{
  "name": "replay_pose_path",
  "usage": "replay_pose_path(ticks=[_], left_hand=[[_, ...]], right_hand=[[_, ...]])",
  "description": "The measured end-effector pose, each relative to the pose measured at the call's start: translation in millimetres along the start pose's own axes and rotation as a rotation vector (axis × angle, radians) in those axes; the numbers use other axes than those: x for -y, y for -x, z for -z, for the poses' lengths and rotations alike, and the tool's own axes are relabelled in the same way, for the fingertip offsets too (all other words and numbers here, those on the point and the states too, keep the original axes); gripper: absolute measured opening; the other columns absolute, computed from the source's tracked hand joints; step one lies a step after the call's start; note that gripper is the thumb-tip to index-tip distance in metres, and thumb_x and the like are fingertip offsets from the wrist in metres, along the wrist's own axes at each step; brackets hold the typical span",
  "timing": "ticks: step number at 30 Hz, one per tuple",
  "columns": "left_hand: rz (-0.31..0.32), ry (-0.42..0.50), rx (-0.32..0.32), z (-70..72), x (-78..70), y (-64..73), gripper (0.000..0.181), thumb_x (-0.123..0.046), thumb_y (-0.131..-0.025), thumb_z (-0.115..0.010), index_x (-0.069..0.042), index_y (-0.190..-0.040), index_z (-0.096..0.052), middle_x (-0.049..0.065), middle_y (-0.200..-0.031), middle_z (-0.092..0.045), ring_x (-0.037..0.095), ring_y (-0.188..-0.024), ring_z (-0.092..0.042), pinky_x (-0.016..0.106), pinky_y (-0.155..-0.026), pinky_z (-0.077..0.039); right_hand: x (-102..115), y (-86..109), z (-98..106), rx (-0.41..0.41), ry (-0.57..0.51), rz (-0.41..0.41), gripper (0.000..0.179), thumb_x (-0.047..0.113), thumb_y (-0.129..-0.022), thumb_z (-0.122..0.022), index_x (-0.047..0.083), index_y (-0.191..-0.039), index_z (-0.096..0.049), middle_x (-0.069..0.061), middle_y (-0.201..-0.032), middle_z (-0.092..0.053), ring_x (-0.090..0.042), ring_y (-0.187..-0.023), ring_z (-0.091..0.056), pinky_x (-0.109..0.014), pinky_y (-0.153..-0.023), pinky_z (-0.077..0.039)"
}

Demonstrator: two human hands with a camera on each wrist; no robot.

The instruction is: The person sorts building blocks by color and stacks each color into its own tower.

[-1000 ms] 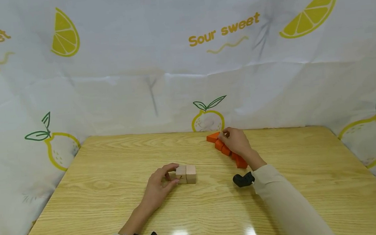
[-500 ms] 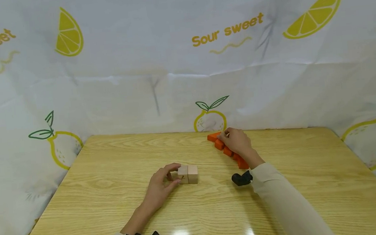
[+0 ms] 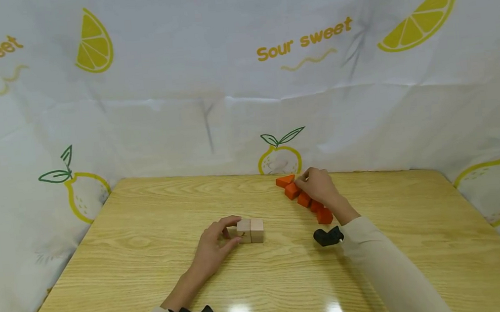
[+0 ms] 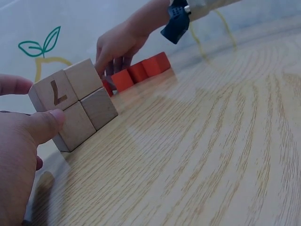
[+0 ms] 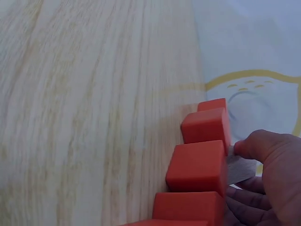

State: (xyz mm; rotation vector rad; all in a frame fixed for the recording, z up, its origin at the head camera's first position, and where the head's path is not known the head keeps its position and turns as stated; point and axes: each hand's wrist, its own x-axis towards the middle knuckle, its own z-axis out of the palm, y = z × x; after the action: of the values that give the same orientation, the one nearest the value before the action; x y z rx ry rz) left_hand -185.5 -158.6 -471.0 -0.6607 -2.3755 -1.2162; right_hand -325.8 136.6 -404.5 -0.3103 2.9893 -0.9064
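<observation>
Hands well apart, each closed on something. Left hand (image 3: 211,252) pinches a pale wooden cube cluster (image 3: 250,231) near the middle of the wood-grain table (image 3: 148,219), thumb on the near face, a finger at the far side. Left-wrist view gives four cube faces, two over two; a dark carved mark (image 4: 59,92) on the upper left one.

Right hand (image 3: 320,185) is farther off, at the back, thumb and fingers on a small greyish wooden piece (image 5: 241,169) just behind a slanting row of orange-red blocks (image 3: 304,199). An orange-red wedge (image 3: 285,181) lies at the row's far end.

Risks, my judgement: uneven pressure from the left thumb could open the seams or slide an upper cube off its support, as nothing visible binds them. Lifting or turning the right hand carelessly could drag knuckles along the row and knock it crooked; the clearance looks slight.

Hard to make out: most of the greyish piece sits behind the row and inside the grip, so its shape is uncertain. Right fingertips largely hidden. Back of the cluster unseen. Near end of the row cut off in the right-wrist view. Carved mark: digit or letter, cannot tell.
</observation>
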Motion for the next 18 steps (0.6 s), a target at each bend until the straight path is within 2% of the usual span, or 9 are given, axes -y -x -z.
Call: replay_pose_path(ticks=[3, 6, 11, 18], left_hand=[[0.003, 0.005, -0.001, 0.1, -0.5, -0.2, 0.049, -0.012, -0.082, -0.075, -0.020, -0.128, -0.058, -0.004, -0.107, -0.062, 0.016, -0.074, -0.050, 0.030, -0.065, -0.040], [0.006, 0.009, -0.002, 0.9, -1.1, -0.1, 0.049, -0.012, -0.082, -0.075, -0.020, -0.128, -0.059, -0.004, -0.107, -0.062, 0.016, -0.074, -0.050, 0.030, -0.065, -0.041], [0.006, 0.007, -0.004, 1.4, -1.5, 0.2, 0.049, -0.012, -0.083, -0.075, -0.020, -0.128, -0.059, -0.005, -0.107, -0.062, 0.016, -0.074, -0.050, 0.030, -0.066, -0.040], [-0.021, -0.003, -0.009, 0.7, 2.0, -0.3, 0.050, -0.012, -0.082, -0.075, -0.020, -0.128, -0.058, -0.003, -0.107, -0.063, 0.015, -0.073, -0.049, 0.029, -0.065, -0.040]], right_hand=[[0, 2.8, 5, -0.003, -0.003, -0.008, 0.031, 0.024, -0.091, -0.064, -0.005, -0.101, -0.062, -0.017, -0.086, -0.066, -0.024, -0.066, -0.061, -0.034, -0.059, -0.050], [0, 5.4, 9, -0.004, -0.028, -0.016, 0.041, 0.026, -0.089, -0.068, -0.007, -0.109, -0.057, -0.023, -0.099, -0.065, -0.031, -0.079, -0.063, -0.039, -0.066, -0.052], [-3, 10.7, 13, -0.028, -0.077, 0.001, 0.045, 0.023, -0.092, -0.064, -0.010, -0.120, -0.054, -0.027, -0.105, -0.064, -0.036, -0.088, -0.063, -0.042, -0.071, -0.052], [-10, 22.4, 18, -0.071, -0.128, 0.032, 0.043, 0.018, -0.093, -0.054, -0.009, -0.127, -0.054, -0.026, -0.108, -0.063, -0.032, -0.085, -0.062, -0.039, -0.068, -0.051]])
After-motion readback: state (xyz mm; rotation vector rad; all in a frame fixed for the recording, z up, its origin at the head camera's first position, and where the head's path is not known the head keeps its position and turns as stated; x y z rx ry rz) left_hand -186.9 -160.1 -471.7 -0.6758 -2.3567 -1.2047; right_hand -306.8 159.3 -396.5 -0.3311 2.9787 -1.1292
